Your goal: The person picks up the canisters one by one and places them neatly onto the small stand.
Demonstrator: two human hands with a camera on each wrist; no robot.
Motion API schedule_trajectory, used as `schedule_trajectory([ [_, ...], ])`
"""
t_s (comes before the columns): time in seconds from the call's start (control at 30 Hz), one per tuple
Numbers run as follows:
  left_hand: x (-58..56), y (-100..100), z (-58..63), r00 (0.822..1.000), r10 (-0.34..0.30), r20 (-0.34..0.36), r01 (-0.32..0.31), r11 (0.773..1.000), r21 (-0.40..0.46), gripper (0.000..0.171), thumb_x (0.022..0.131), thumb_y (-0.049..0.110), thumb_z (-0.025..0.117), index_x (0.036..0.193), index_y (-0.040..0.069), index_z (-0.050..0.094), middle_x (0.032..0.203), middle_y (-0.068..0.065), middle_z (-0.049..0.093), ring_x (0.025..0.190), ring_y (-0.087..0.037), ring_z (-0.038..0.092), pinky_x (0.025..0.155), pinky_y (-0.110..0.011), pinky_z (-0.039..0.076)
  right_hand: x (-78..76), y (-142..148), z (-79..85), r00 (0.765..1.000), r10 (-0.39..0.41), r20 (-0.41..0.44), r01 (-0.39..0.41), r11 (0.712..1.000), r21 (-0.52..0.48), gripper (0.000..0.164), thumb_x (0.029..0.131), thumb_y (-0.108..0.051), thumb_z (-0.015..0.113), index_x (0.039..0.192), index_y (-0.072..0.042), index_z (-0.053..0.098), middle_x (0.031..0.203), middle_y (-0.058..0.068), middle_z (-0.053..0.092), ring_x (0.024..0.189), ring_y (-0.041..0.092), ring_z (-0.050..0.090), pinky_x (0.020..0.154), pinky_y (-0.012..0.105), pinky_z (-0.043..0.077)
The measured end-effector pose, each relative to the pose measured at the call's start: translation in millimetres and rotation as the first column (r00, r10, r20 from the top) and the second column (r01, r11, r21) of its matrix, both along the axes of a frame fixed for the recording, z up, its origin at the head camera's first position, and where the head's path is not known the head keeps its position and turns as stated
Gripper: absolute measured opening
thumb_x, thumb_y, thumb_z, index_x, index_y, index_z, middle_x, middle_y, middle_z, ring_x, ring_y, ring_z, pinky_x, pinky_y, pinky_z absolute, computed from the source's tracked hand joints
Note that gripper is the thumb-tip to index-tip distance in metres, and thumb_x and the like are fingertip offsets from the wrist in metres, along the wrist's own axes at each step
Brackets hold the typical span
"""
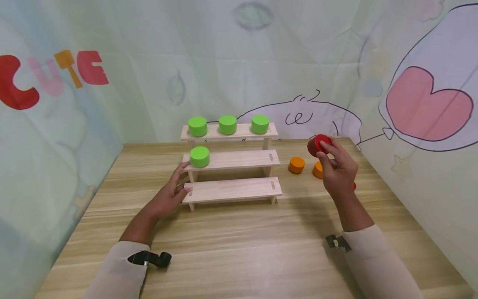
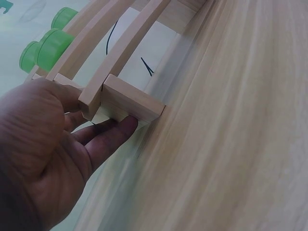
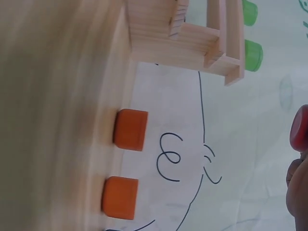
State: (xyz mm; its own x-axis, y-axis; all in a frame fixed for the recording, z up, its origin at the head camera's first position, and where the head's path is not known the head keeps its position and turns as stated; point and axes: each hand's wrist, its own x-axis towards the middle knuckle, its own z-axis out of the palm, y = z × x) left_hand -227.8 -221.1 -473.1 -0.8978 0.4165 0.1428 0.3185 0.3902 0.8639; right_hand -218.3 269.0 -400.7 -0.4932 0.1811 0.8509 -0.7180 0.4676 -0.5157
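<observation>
My right hand (image 1: pixel 340 170) pinches a red round block (image 1: pixel 314 146) between thumb and fingers, raised over the right side of the table. At the edge of the right wrist view the red block (image 3: pixel 299 129) is partly cut off. My left hand (image 1: pixel 168 199) grips the left end of a three-step wooden rack (image 1: pixel 231 191), its thumb at the lowest step and its fingers by the middle one. Three green round blocks, one of them a middle block (image 1: pixel 228 125), stand on the top step. Another green block (image 1: pixel 199 157) stands at the left end of the middle step.
Two orange round blocks stand on the table right of the rack, a nearer-to-rack one (image 1: pixel 296 165) and another (image 1: pixel 318 170) partly behind my right hand. A red piece (image 1: pixel 354 186) peeks out beside the right wrist. A printed cloth (image 1: pixel 149 83) hangs behind the table (image 1: pixel 239 245).
</observation>
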Motion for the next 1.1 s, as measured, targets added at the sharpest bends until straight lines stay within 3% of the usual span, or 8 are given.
schedule_trajectory([
  [0.1, 0.7, -0.8, 1.4, 1.000, 0.000, -0.002, 0.000, 1.000, 0.000, 0.083, 0.114, 0.004, 0.049, 0.176, 0.031, 0.001, 0.179, -0.034, 0.013, 0.157, -0.062, 0.034, 0.116, -0.070, 0.048, -2.1, -4.0, 7.5, 1.000, 0.010, -0.024, -0.010, 1.000, 0.009, 0.036, 0.089, 0.010, 0.081, 0.125, 0.007, 0.078, 0.140, 0.031, 0.071, 0.086, -0.015, 0.067, 0.070, 0.001, 0.048],
  [0.17, 1.2, -1.3, 1.1, 1.000, 0.002, -0.001, -0.002, 1.000, -0.001, 0.083, 0.114, 0.004, 0.050, 0.176, 0.030, 0.001, 0.179, -0.034, 0.013, 0.157, -0.063, 0.034, 0.115, -0.070, 0.048, -3.1, -7.1, 11.2, 0.999, 0.028, -0.040, -0.027, 1.000, 0.014, 0.036, 0.089, 0.011, 0.082, 0.124, 0.006, 0.079, 0.138, 0.030, 0.073, 0.065, -0.011, 0.049, 0.062, 0.002, 0.039],
  [0.23, 2.0, -1.9, 1.0, 1.000, 0.006, 0.006, -0.006, 1.000, 0.002, 0.083, 0.114, 0.003, 0.049, 0.176, 0.029, 0.001, 0.179, -0.035, 0.013, 0.156, -0.063, 0.035, 0.114, -0.069, 0.049, -4.0, -10.6, 13.8, 0.998, 0.044, -0.050, -0.043, 0.999, 0.023, 0.036, 0.088, 0.011, 0.083, 0.124, 0.006, 0.079, 0.136, 0.029, 0.074, 0.057, 0.000, 0.030, 0.056, 0.009, 0.030],
  [0.33, 2.5, -2.0, 1.6, 1.000, 0.007, 0.014, -0.007, 1.000, -0.002, 0.083, 0.115, 0.004, 0.049, 0.176, 0.030, 0.000, 0.178, -0.036, 0.014, 0.155, -0.063, 0.037, 0.113, -0.066, 0.051, -5.3, -15.2, 16.4, 0.997, 0.049, -0.059, -0.047, 0.998, 0.039, 0.036, 0.088, 0.011, 0.084, 0.124, 0.005, 0.080, 0.134, 0.027, 0.075, 0.058, 0.007, 0.029, 0.056, 0.012, 0.028],
  [0.6, 0.2, 0.7, 0.8, 1.000, 0.004, 0.010, -0.004, 1.000, 0.002, 0.084, 0.114, 0.004, 0.050, 0.176, 0.031, 0.000, 0.180, -0.033, 0.012, 0.155, -0.062, 0.037, 0.114, -0.062, 0.050, -10.9, -30.1, 23.3, 0.997, 0.070, -0.014, -0.069, 0.997, 0.042, 0.040, 0.090, 0.012, 0.080, 0.128, 0.001, 0.079, 0.137, 0.022, 0.075, 0.058, 0.008, 0.031, 0.056, 0.014, 0.029],
  [0.7, -0.2, 0.3, 0.5, 1.000, 0.004, 0.010, -0.004, 1.000, 0.005, 0.084, 0.114, 0.004, 0.050, 0.176, 0.030, 0.000, 0.180, -0.033, 0.011, 0.155, -0.062, 0.038, 0.113, -0.058, 0.051, -14.3, -40.9, 24.1, 0.997, 0.076, 0.012, -0.076, 0.996, 0.041, 0.038, 0.093, 0.008, 0.079, 0.130, -0.001, 0.079, 0.140, 0.020, 0.075, 0.061, 0.009, 0.038, 0.056, 0.014, 0.031],
  [0.83, 0.0, 0.3, 0.5, 1.000, 0.002, 0.016, -0.002, 1.000, 0.013, 0.084, 0.114, 0.004, 0.050, 0.176, 0.031, 0.001, 0.181, -0.031, 0.010, 0.156, -0.062, 0.036, 0.115, -0.064, 0.050, -20.4, -55.8, 22.1, 0.996, 0.081, 0.048, -0.083, 0.996, 0.043, 0.034, 0.097, 0.001, 0.080, 0.130, -0.003, 0.079, 0.143, 0.018, 0.073, 0.070, 0.008, 0.050, 0.056, 0.014, 0.032],
  [1.1, -1.0, -0.2, 0.0, 1.000, 0.003, -0.001, -0.003, 1.000, -0.002, 0.083, 0.115, 0.004, 0.050, 0.176, 0.031, 0.000, 0.180, -0.032, 0.010, 0.158, -0.062, 0.033, 0.116, -0.071, 0.047, -30.6, -87.4, 21.6, 0.969, 0.234, 0.080, -0.235, 0.972, 0.003, 0.032, 0.097, 0.004, 0.079, 0.129, 0.004, 0.078, 0.143, 0.025, 0.071, 0.052, 0.006, 0.029, 0.051, 0.013, 0.030],
])
